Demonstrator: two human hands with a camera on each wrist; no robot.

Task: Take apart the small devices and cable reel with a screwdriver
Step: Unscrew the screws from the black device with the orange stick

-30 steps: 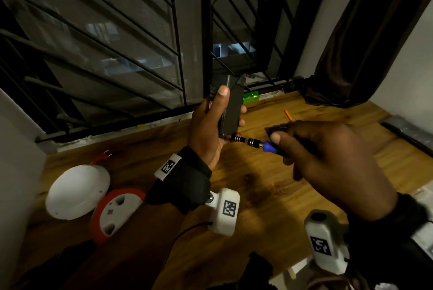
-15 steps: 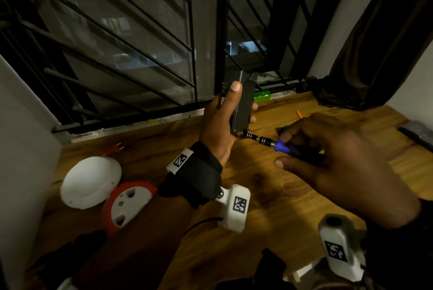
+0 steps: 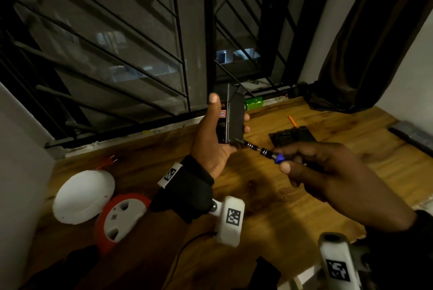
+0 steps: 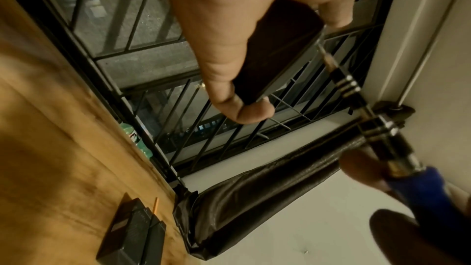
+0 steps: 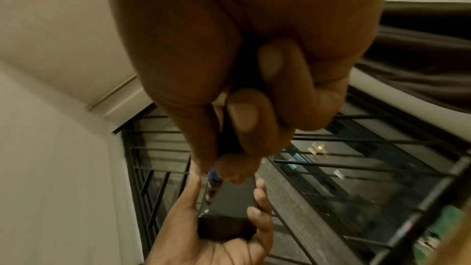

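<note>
Since a moment ago nothing has really shifted: my left hand (image 3: 216,139) still clamps the box (image 3: 232,116) upright above the desk (image 3: 269,196), my right hand (image 3: 332,177) gripping the screwdriver (image 3: 262,150), tip at its lower corner.

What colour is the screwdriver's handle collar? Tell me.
Blue, on the screwdriver; the left wrist view shows it best.

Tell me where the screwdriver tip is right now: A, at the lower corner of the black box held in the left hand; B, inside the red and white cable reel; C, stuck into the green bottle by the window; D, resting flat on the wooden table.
A: the right hand holds the screwdriver with its tip at the lower corner of the black box that the left hand grips.
</note>
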